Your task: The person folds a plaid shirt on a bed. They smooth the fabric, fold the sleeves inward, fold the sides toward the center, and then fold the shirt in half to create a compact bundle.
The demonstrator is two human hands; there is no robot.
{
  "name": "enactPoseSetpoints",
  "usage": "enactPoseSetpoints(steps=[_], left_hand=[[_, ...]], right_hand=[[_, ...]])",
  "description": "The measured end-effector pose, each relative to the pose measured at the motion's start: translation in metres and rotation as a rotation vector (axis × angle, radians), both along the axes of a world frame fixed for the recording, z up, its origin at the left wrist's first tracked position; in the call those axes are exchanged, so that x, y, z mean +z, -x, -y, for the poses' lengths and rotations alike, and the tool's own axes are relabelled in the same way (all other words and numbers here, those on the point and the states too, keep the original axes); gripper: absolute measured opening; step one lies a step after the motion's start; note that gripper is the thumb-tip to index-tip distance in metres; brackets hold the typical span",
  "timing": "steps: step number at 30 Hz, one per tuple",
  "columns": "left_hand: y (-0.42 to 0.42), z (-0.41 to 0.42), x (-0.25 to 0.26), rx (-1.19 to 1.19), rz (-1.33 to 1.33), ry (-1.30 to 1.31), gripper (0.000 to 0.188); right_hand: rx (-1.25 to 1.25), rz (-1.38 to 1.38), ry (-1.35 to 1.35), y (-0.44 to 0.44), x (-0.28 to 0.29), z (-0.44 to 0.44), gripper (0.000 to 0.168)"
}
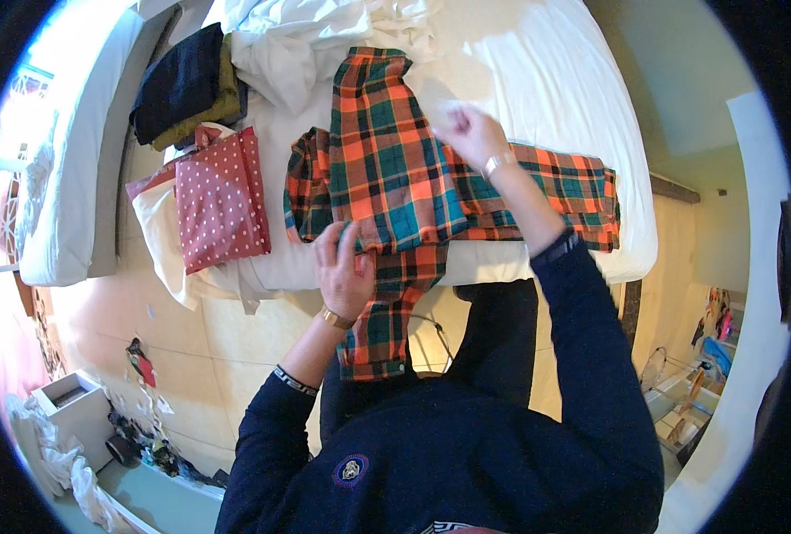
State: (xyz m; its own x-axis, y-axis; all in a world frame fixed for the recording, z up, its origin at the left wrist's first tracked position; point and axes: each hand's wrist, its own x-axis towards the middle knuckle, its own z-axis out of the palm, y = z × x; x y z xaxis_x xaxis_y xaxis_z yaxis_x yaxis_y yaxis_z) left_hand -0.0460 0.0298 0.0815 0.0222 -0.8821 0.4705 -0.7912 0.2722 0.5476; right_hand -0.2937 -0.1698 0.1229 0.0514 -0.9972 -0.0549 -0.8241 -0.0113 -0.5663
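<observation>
A plaid shirt [392, 153] in orange, green and brown lies partly folded on the bed before me. One sleeve [372, 344] hangs over the mattress edge toward my lap, its buttoned cuff lowest. My left hand [345, 274] is at the near left corner of the folded part, fingers touching the cloth; whether they pinch it is hidden. To the right of the shirt's upper body, my right hand [475, 137] hovers with curled fingers, slightly blurred, and no cloth shows in it. Beneath the right forearm, a flat plaid piece [555, 183] stretches right across the bed.
On the left are a dark folded garment [178, 83] over an olive one [218, 110], and a red polka-dot bag [222, 200]. Rumpled white bedding [302, 40] lies at the back. A white box [75, 407] stands lower left, and a glass-topped table [682, 407] right.
</observation>
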Motion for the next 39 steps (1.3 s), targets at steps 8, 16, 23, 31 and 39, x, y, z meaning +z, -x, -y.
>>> enactPoseSetpoints(steps=[8, 16, 23, 31, 39], left_hand=[[-0.024, -0.009, -0.028, 0.022, -1.364, -0.757, 0.038], [-0.012, -0.002, -0.014, 0.083, -1.433, -0.667, 0.038], [-0.009, -0.010, -0.034, 0.019, -1.058, -0.371, 0.039], [-0.015, 0.012, -0.021, -0.122, -1.154, -0.656, 0.052], [-0.020, 0.015, 0.004, -0.138, -0.754, -0.879, 0.021]], right_hand=[[-0.203, 0.524, -0.183, 0.028, -0.057, -0.155, 0.031], [-0.263, 0.974, -0.506, 0.020, -0.040, -0.154, 0.015], [-0.290, 1.008, -0.531, 0.032, -0.050, -0.160, 0.022], [-0.124, 0.943, -0.624, 0.023, -0.043, -0.157, 0.027], [-0.136, 0.958, -0.595, 0.025, -0.050, -0.154, 0.026]])
